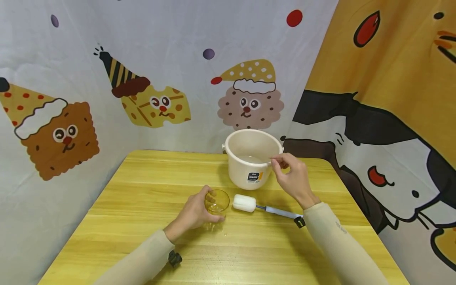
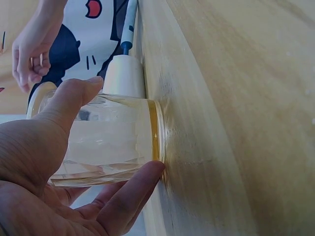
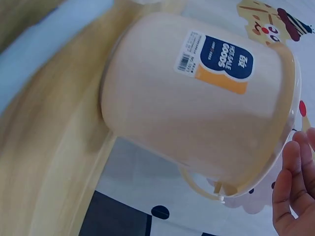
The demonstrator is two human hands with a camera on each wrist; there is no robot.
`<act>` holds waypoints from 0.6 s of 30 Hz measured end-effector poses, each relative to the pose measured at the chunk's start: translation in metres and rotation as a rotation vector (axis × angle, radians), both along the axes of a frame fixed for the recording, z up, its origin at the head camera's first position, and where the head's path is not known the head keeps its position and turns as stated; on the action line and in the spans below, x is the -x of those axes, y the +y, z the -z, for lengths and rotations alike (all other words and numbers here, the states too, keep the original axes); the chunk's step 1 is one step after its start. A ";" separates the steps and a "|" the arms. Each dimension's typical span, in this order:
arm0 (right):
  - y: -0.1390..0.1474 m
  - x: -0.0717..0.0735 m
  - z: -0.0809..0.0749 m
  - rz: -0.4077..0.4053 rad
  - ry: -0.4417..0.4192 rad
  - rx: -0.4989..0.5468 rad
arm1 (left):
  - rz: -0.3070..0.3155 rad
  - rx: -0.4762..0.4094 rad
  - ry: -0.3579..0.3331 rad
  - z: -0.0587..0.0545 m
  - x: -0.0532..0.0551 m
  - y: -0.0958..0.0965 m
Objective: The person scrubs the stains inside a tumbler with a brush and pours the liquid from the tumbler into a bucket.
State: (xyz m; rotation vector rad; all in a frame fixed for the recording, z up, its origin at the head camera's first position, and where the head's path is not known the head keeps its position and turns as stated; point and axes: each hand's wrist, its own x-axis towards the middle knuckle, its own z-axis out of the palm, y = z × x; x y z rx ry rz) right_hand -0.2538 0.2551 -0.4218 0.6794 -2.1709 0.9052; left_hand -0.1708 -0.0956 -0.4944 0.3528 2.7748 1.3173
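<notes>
My left hand (image 1: 195, 210) holds a clear amber-tinted glass cup (image 1: 218, 201) down on the wooden table. In the left wrist view, my thumb lies along one side of the cup (image 2: 115, 132) and my fingers curve round the other, near its base. My right hand (image 1: 293, 176) is up at the right front of a cream plastic bucket (image 1: 246, 174), its loosely bent fingers (image 3: 290, 160) close to the rim with nothing seen in them. Water shows low inside the bucket. Between cup and bucket lies a bottle brush with a white sponge head (image 1: 244, 203).
The brush's pale blue handle (image 1: 281, 212) points right, under my right forearm. A handle (image 3: 202, 187) hangs at the bucket's far side. Small wet drops mark the wooden table (image 1: 221, 253) in front of the cup. A cartoon-printed cloth (image 1: 171, 23) hangs behind and at the sides.
</notes>
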 end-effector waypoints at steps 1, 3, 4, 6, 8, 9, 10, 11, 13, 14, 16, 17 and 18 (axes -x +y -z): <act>0.000 0.002 -0.002 0.002 0.002 0.005 | 0.000 0.000 0.001 0.000 0.000 0.000; -0.001 0.007 -0.005 0.011 0.007 0.011 | 0.001 0.003 0.000 0.000 -0.001 0.000; -0.001 0.010 -0.007 0.018 0.005 0.013 | 0.000 0.004 -0.001 0.000 -0.001 -0.001; -0.002 0.015 -0.010 0.032 -0.004 0.012 | -0.002 0.005 -0.003 0.000 -0.001 -0.001; -0.003 0.020 -0.013 0.046 -0.022 0.002 | -0.005 0.005 -0.004 0.000 -0.001 -0.001; -0.003 0.023 -0.014 0.051 -0.034 -0.005 | -0.005 0.005 -0.003 -0.001 -0.001 -0.001; -0.003 0.026 -0.015 0.056 -0.049 -0.013 | -0.006 0.005 0.000 -0.001 -0.001 -0.002; -0.003 0.028 -0.015 0.059 -0.063 -0.021 | -0.006 0.006 0.000 -0.001 -0.001 -0.002; -0.003 0.033 -0.015 0.062 -0.087 -0.034 | -0.005 0.008 0.004 -0.001 0.000 -0.001; -0.003 0.036 -0.015 0.063 -0.099 -0.041 | -0.004 0.009 0.005 -0.001 0.000 -0.001; -0.003 0.040 -0.014 0.066 -0.120 -0.055 | -0.002 0.012 0.007 -0.001 0.000 -0.001; -0.003 0.042 -0.014 0.066 -0.132 -0.061 | -0.002 0.013 0.008 0.000 0.000 -0.001; -0.003 0.044 -0.015 0.065 -0.144 -0.068 | -0.001 0.013 0.009 0.000 0.000 -0.001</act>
